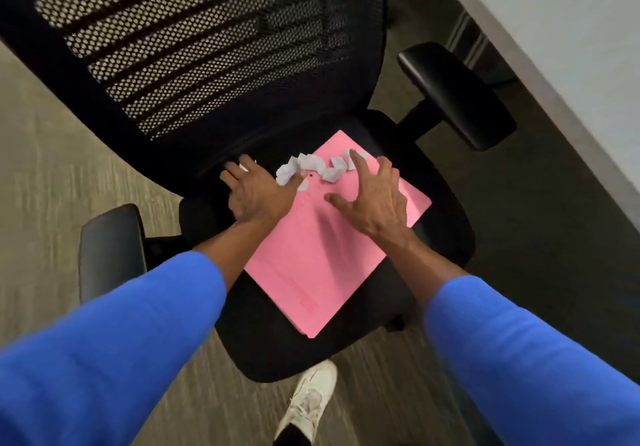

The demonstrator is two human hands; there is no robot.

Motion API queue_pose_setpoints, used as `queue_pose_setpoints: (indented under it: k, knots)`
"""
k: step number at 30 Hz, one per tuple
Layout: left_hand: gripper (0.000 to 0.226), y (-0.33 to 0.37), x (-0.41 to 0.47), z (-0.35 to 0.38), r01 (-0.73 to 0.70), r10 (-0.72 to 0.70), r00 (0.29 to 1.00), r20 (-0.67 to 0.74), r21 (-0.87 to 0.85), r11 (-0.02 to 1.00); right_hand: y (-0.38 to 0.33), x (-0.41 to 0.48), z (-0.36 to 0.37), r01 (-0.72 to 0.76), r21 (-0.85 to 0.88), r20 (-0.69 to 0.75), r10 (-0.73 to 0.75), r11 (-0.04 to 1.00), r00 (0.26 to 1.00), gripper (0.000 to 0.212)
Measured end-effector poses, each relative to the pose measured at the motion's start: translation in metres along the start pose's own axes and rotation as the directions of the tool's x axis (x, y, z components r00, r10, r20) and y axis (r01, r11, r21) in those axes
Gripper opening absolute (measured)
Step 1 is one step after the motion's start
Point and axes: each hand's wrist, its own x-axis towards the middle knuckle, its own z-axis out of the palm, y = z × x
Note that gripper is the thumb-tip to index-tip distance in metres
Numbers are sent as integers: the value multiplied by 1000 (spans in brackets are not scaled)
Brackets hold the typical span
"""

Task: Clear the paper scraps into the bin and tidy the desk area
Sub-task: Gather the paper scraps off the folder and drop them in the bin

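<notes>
Several white paper scraps [320, 168] lie in a crooked row on the far part of a pink folder [311, 265], which rests on the black seat of an office chair [440, 238]. My left hand [258, 193] lies flat at the folder's left edge, fingers spread, thumb touching the leftmost scraps. My right hand [374, 196] hovers over the folder on the right, fingers apart, with its fingertips at the rightmost scraps. Neither hand holds anything. No bin is in view.
The chair's mesh backrest [194, 47] rises behind the seat, with armrests at the left [110, 251] and the right [457, 96]. A white desk edge [568, 65] runs along the upper right. My white shoe [308, 400] stands on the carpet below the seat.
</notes>
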Motion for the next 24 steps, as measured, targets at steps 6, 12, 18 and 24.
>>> queue_pose_setpoints:
  k: [6,12,18,24]
  knots:
    - [126,-7,21,9,-27,27,995,92,3,1000,-20,28,16,59,-118,45,-54,991,998,87]
    - [81,-10,19,13,-112,113,989,91,-13,994,-30,46,33,160,-199,43,-154,967,987,71]
    - [45,-9,15,19,-195,200,978,56,-88,977,-35,47,46,242,-309,35,-243,920,969,52]
    - [22,-15,17,26,-220,224,975,6,-172,960,-32,43,47,260,-171,-28,-269,950,963,27]
